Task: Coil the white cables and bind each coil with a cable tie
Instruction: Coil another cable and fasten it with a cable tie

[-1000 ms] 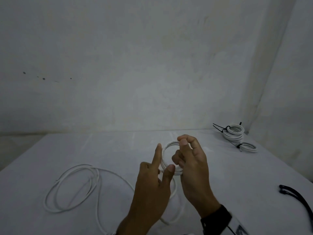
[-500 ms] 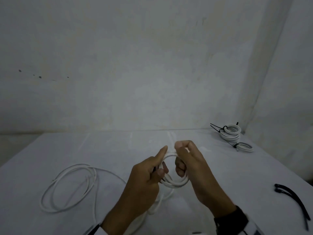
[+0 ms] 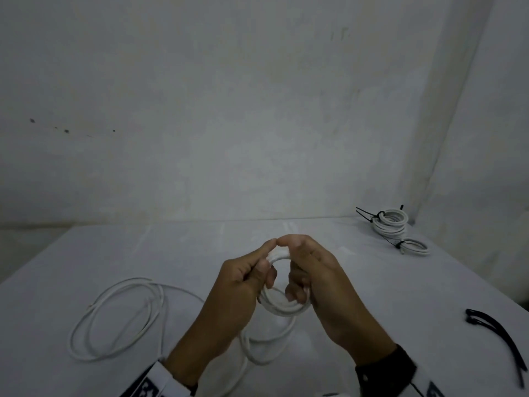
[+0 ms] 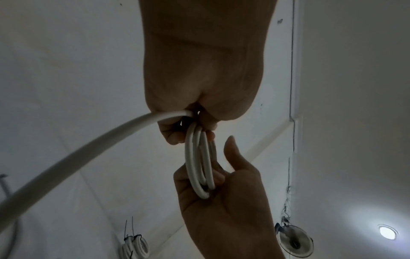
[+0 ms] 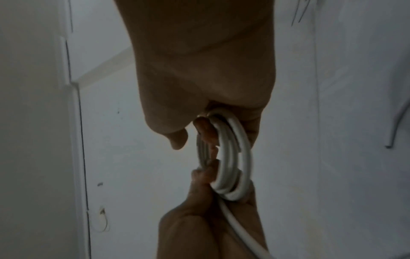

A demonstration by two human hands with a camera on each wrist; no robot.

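Observation:
Both hands hold a small coil of white cable (image 3: 282,306) above the white table (image 3: 357,296). My left hand (image 3: 243,279) grips the coil's left side, fingers curled round its turns (image 4: 199,157). My right hand (image 3: 312,270) grips the right side, fingers hooked through the ring (image 5: 230,154). The index fingertips meet over the top of the coil. The rest of the cable (image 3: 120,316) trails down from the coil and lies in loose loops on the table at the left. Black cable ties (image 3: 498,336) lie at the right edge.
Bound white coils (image 3: 390,224) with black ties are stacked at the table's far right corner, one more coil (image 3: 415,246) lying beside them. Plain walls close off the back and right. A ceiling lamp (image 4: 387,232) and a wall fan (image 4: 295,240) show in the left wrist view.
My left hand has gone from spread fingers beside the coil to a grip on its left side. The coil has gained turns and the loose cable has been drawn toward my hands.

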